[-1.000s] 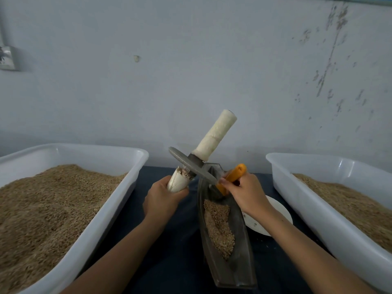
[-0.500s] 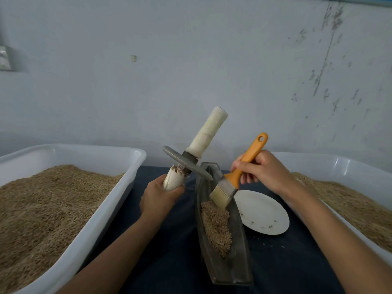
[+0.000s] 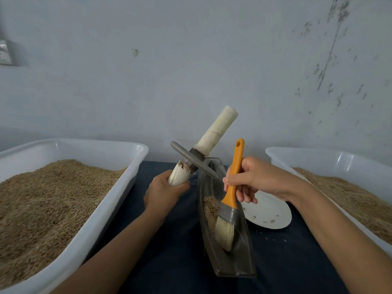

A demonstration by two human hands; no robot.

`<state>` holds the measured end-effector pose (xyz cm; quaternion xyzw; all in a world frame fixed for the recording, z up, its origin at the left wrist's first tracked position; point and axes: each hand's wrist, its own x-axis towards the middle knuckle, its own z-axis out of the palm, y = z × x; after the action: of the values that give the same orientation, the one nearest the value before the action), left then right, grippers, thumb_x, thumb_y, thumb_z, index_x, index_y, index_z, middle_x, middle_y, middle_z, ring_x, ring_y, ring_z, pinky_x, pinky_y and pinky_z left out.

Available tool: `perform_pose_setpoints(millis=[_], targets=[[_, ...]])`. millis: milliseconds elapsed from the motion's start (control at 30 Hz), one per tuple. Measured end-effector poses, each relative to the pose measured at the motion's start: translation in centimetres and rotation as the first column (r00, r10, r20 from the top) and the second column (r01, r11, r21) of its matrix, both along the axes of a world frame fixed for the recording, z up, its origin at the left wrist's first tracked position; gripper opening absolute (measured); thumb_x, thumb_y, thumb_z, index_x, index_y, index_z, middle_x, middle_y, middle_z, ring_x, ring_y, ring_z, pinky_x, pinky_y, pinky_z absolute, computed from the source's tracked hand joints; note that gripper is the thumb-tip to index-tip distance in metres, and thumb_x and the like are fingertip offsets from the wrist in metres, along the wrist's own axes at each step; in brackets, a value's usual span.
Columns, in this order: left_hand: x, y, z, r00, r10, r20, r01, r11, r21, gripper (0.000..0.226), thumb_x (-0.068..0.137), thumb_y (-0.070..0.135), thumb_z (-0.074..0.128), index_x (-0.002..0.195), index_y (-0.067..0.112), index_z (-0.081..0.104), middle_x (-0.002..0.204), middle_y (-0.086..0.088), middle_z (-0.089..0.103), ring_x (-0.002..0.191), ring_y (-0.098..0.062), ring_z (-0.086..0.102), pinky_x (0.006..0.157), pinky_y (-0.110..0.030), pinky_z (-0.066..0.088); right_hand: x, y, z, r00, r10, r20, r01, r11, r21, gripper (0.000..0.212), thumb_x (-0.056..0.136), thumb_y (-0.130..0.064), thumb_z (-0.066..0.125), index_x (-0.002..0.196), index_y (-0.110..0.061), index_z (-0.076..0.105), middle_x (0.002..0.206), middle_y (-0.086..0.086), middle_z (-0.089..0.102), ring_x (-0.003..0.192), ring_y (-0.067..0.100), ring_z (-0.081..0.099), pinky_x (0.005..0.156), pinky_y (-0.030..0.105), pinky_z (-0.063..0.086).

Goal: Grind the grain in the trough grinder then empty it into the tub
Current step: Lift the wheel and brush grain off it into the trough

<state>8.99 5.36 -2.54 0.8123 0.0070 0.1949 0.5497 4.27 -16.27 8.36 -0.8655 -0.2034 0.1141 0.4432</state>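
Observation:
The dark boat-shaped trough grinder (image 3: pixel 244 257) lies lengthwise on the dark cloth, with ground grain (image 3: pixel 210 211) along its left inner wall. My left hand (image 3: pixel 163 192) grips the lower white handle of the grinding wheel (image 3: pixel 194 162), holding it tilted above the trough's far end. My right hand (image 3: pixel 256 179) holds an orange-handled brush (image 3: pixel 231 198) upright, its pale bristles down inside the trough's near half. White tubs of grain stand on the left (image 3: pixel 118 187) and right (image 3: pixel 282 158).
A white plate (image 3: pixel 269 213) with a few stray grains lies right of the trough, partly under my right wrist. A pale wall rises close behind the table. Dark cloth (image 3: pixel 180 262) covers the table between the tubs.
My right hand has swung the brush from the trough's far end toward me, standing it more upright with the bristles now low in the near half. The wheel stays lifted in my left hand.

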Motion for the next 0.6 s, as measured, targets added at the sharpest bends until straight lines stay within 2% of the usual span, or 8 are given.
perform_pose_setpoints(millis=[133,267,333,400,500,600], targets=[[0.0,-0.1,-0.1,1.000,-0.001,-0.012,0.001,1.000,0.020,0.025,0.071,0.039,0.075,0.090,0.038,0.059,0.083,0.011,0.066,0.081,-0.011,0.063,0.075,-0.045,0.056,0.2,0.3,-0.8,0.998,-0.017,0.055,0.020,0.999,-0.045,0.021,0.094,-0.018,0.060,0.084,0.000,0.065,0.059,0.009,0.066,0.050,0.017,0.063,0.048,0.022,0.050],[-0.2,0.0,0.0,1.000,-0.025,-0.013,0.025,1.000,-0.012,0.023,0.072,0.037,0.075,0.089,0.038,0.060,0.083,0.009,0.067,0.081,-0.013,0.064,0.075,-0.046,0.056,0.4,0.7,-1.2,0.973,-0.073,0.221,0.093,0.993,-0.079,0.019,0.095,-0.021,0.059,0.085,-0.004,0.064,0.061,0.006,0.067,0.055,0.020,0.067,0.052,0.024,0.052],[-0.3,0.0,0.2,1.000,-0.023,-0.010,0.023,1.000,-0.020,0.021,0.073,0.036,0.075,0.084,0.039,0.058,0.083,0.008,0.067,0.081,-0.014,0.064,0.075,-0.047,0.056,0.3,0.8,-0.9,0.948,-0.099,0.302,0.116,0.992,-0.041,0.020,0.095,-0.019,0.059,0.082,-0.005,0.065,0.059,0.007,0.066,0.052,0.019,0.065,0.051,0.024,0.050],[-0.4,0.0,0.3,1.000,-0.015,-0.006,0.015,1.000,-0.025,0.018,0.073,0.034,0.074,0.082,0.037,0.059,0.081,0.006,0.067,0.080,-0.017,0.064,0.074,-0.049,0.055,0.0,0.6,-0.3,0.925,-0.143,0.353,0.130,0.990,0.060,0.022,0.095,-0.016,0.058,0.078,-0.003,0.066,0.055,0.007,0.063,0.045,0.017,0.059,0.045,0.023,0.046],[-0.4,0.0,0.3,1.000,-0.012,-0.010,0.012,0.999,-0.038,0.017,0.072,0.034,0.074,0.079,0.036,0.059,0.080,0.004,0.067,0.078,-0.020,0.065,0.073,-0.050,0.055,-0.2,0.0,0.8,0.923,-0.191,0.335,0.137,0.974,0.178,0.025,0.094,-0.012,0.056,0.073,-0.001,0.065,0.050,0.009,0.059,0.038,0.015,0.050,0.039,0.022,0.040],[-0.5,0.0,0.4,1.000,-0.009,-0.015,0.009,0.999,-0.038,0.017,0.071,0.035,0.073,0.079,0.037,0.059,0.079,0.004,0.067,0.077,-0.020,0.065,0.073,-0.050,0.055,-0.6,0.1,0.7,0.976,-0.088,0.199,0.074,0.995,0.073,0.024,0.094,-0.013,0.057,0.074,-0.001,0.065,0.051,0.009,0.060,0.038,0.013,0.050,0.039,0.021,0.040]])
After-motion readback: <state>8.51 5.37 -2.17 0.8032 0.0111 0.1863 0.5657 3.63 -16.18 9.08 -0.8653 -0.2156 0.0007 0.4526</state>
